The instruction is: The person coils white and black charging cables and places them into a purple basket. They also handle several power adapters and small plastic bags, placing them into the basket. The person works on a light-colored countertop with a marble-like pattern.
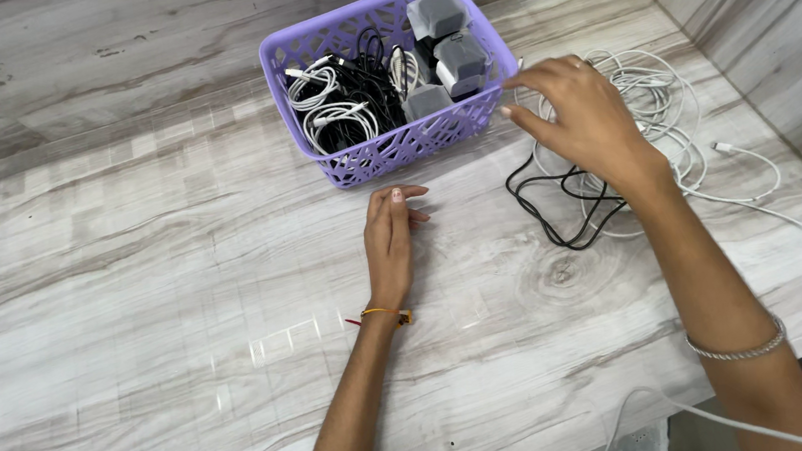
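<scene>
My left hand (pixel 393 241) lies flat on the wood-grain table (pixel 126 287), fingers together, just in front of a purple plastic basket (pixel 383 152). The basket holds coiled white and black cables (pixel 339 102) and several grey chargers (pixel 449 44). My right hand (pixel 578 115) hovers over a tangled pile of white cables (pixel 659 100) and black cables (pixel 561 217) right of the basket, fingers bent and reaching into the tangle near the basket's right side. Whether it grips a strand cannot be told.
A white cable (pixel 782 212) trails from the pile toward the table's right edge and off the front. A wall panel (pixel 782 31) rises at the right. A thread band sits on my left wrist, a silver bracelet on my right forearm.
</scene>
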